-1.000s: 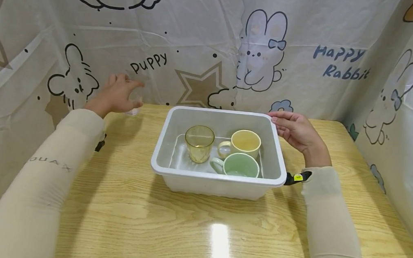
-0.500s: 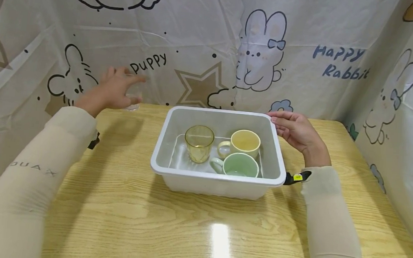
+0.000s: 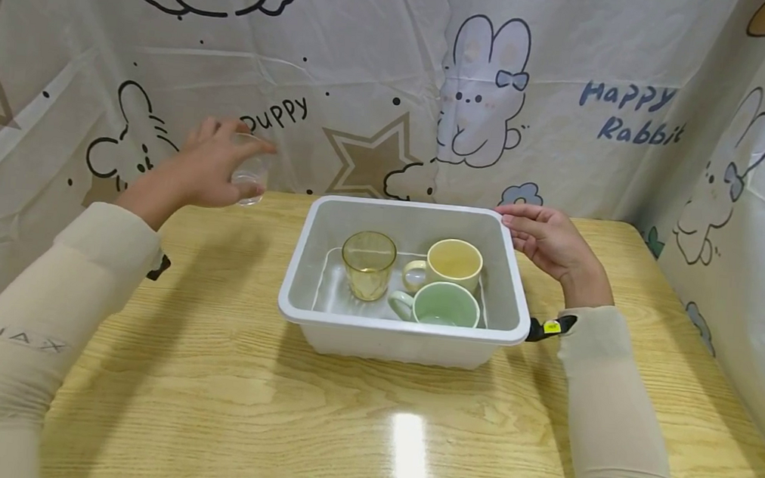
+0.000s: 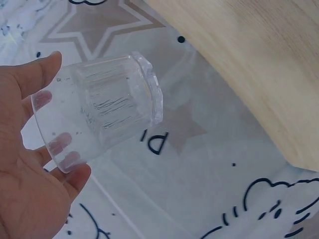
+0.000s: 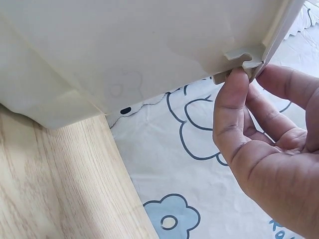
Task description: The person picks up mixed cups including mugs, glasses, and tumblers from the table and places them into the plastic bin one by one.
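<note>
At the back left of the head view, my left hand (image 3: 214, 167) grips a clear glass (image 3: 251, 174) by its rim end, raised above the table. The left wrist view shows that the clear glass is faceted near its thick base, with fingertips showing through its wall. On the other side, my right hand (image 3: 552, 246) pinches the far right rim corner of a white plastic basin (image 3: 402, 326) between thumb and fingers. Inside the basin stand an amber glass (image 3: 368, 268), a yellow mug (image 3: 455, 267) and a pale green mug (image 3: 446, 305). Both mugs' handles point left.
Under the basin is a wood-grain table (image 3: 312, 423) with a bright light reflection at the front. A printed cloth (image 3: 370, 63) with cartoon animals hangs along the back and both sides.
My left hand has lifted the clear glass slightly, while the left forearm has swung outward to the left. My right hand and the basin have stayed in place.
</note>
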Demonstrator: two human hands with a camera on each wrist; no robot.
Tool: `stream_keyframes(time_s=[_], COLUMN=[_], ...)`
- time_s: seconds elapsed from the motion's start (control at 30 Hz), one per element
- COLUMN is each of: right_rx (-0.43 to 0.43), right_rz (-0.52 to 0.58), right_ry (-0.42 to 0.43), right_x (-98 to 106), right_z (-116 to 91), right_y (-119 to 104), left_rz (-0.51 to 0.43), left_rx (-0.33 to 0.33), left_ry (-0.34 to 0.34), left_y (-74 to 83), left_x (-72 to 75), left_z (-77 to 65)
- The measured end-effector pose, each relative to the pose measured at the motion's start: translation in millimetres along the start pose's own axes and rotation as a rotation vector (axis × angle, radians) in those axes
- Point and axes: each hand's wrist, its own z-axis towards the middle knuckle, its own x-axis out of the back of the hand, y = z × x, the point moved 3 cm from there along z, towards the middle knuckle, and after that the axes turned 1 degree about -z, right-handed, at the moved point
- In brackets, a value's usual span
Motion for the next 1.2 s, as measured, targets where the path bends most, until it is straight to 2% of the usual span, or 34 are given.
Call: stream_keyframes(time_s=[0.37,0.87,1.2], right_rx=[-0.002,0.003,0.007], right_rz=[0.009,0.020,0.012], right_ry=[-0.008,-0.017,-0.018], right_x=[0,0,-2], right_z=[0,-1,-1], right_y=[0,-2,-2], left_rz=[0.035,0.003,-0.045], left_rx=[-0.121,-0.183,-0.247], left_ry=[0.043,0.087,0.168], left_y=[27.0,56.2,75.4], left_x=[14.4,33.8,43.4], left_z=[-16.4,-43.0,-56.8])
